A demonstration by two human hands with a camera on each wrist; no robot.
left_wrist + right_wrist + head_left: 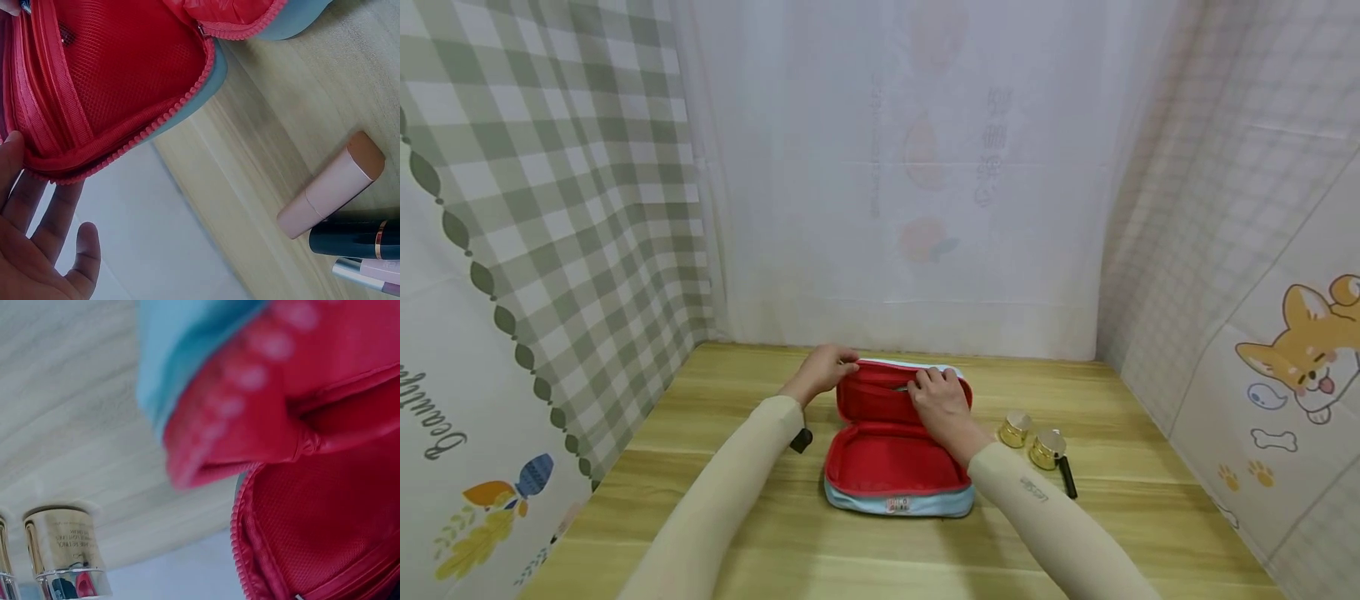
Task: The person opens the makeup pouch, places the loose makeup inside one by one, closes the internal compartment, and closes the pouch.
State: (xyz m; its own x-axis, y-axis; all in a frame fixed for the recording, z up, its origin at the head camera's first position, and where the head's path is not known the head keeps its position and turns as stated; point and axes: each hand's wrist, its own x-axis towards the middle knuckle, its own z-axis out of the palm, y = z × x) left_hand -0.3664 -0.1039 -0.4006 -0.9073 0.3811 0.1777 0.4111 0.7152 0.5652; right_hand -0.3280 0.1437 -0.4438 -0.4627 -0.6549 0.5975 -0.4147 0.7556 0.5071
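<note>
A pale blue cosmetic bag (940, 502) with a red lining lies unzipped, its lid raised at the back. My left hand (825, 368) grips the lid's left edge; in the left wrist view the thumb lies on the inner side, fingers behind. Inside the lid is a red mesh pocket (137, 69). My right hand (938, 404) is at this pocket's upper edge, fingers bent over it. A small shiny bit (904, 387) shows beside those fingertips; I cannot tell whether they hold it. The bag's lower half has its bare red lining (891, 462) showing.
Right of the bag stand two gold jars (1015, 429) with a black stick (1067, 477) beside them. In the left wrist view a pink tube (331, 187), a black tube (344, 237) and a silver-and-pink tube (362, 273) lie on the wooden table (715, 475). Curtains hang around it.
</note>
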